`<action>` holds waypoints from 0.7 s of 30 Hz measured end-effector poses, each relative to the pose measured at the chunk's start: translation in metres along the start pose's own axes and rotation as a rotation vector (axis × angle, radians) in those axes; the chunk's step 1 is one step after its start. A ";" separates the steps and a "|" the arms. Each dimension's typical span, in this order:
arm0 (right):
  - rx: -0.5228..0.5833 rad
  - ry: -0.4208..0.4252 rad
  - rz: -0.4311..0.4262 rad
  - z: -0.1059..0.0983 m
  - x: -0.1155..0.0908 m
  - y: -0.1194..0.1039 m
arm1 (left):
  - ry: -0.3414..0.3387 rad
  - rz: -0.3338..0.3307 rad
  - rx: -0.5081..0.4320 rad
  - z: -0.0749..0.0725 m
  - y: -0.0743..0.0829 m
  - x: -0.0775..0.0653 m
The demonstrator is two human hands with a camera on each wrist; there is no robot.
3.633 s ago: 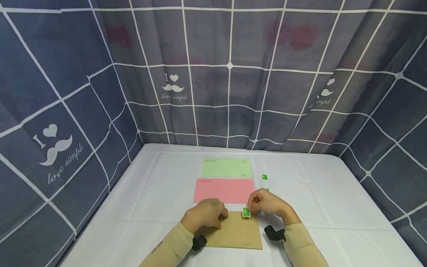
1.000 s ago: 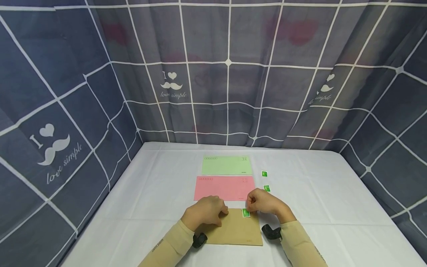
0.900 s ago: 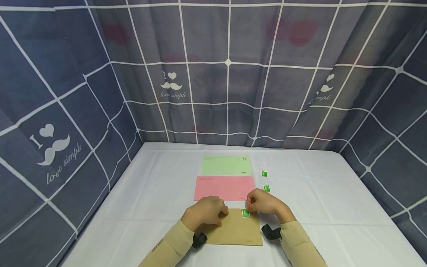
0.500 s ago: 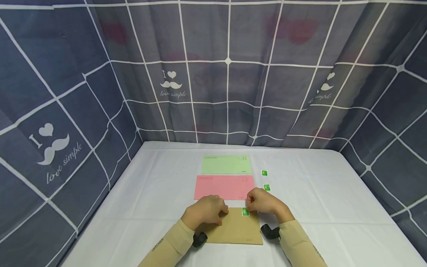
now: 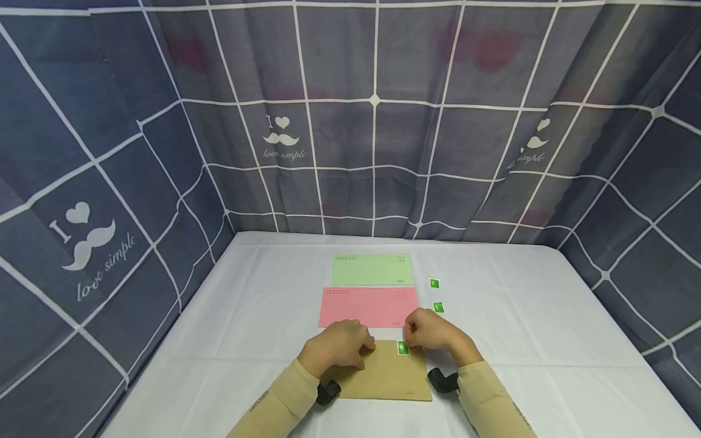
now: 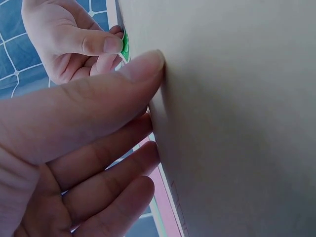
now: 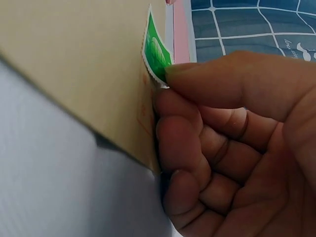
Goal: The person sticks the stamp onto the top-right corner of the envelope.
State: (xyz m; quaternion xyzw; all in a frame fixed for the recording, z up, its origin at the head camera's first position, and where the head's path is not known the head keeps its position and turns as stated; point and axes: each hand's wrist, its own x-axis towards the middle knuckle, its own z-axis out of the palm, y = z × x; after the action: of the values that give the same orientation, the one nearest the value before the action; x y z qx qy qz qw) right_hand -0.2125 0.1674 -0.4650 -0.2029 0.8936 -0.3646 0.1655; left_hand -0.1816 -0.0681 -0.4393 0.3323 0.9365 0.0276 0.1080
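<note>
A brown envelope [image 5: 389,377] lies flat on the table nearest the person. My left hand [image 5: 341,348] rests on its left part; in the left wrist view the thumb [image 6: 143,69] and fingertips press on the paper with the fingers relaxed. My right hand [image 5: 435,331] pinches a green stamp [image 5: 403,348] by its edge between thumb and index finger, over the envelope's upper right corner. In the right wrist view the stamp [image 7: 157,52] bends, its free end tilted up close over a printed orange box [image 7: 144,106]. The other right fingers curl beside the envelope's edge.
Beyond the brown envelope lie a pink envelope [image 5: 367,307] and a green envelope [image 5: 372,270], in a column. To their right, two more green stamps, a nearer stamp [image 5: 438,307] and a farther stamp [image 5: 434,283], lie on the white tablecloth [image 5: 526,316]. A grid-patterned curtain [image 5: 350,140] surrounds the table.
Since the oldest frame, the pinched stamp has come down slightly closer to the brown envelope, covering the printed corner box. Over the last second both hands hold almost still.
</note>
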 end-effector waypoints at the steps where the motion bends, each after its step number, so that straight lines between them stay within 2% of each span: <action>1: -0.003 0.001 0.000 0.000 0.000 0.000 | 0.001 0.001 0.002 0.000 0.000 0.000; 21: -0.035 0.026 -0.006 0.002 -0.001 -0.004 | 0.021 0.005 -0.017 0.002 -0.001 -0.001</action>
State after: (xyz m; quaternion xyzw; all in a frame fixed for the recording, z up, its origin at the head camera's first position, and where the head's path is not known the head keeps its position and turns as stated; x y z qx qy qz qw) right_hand -0.2098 0.1642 -0.4638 -0.2039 0.9012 -0.3522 0.1493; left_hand -0.1811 -0.0691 -0.4415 0.3332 0.9366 0.0393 0.1008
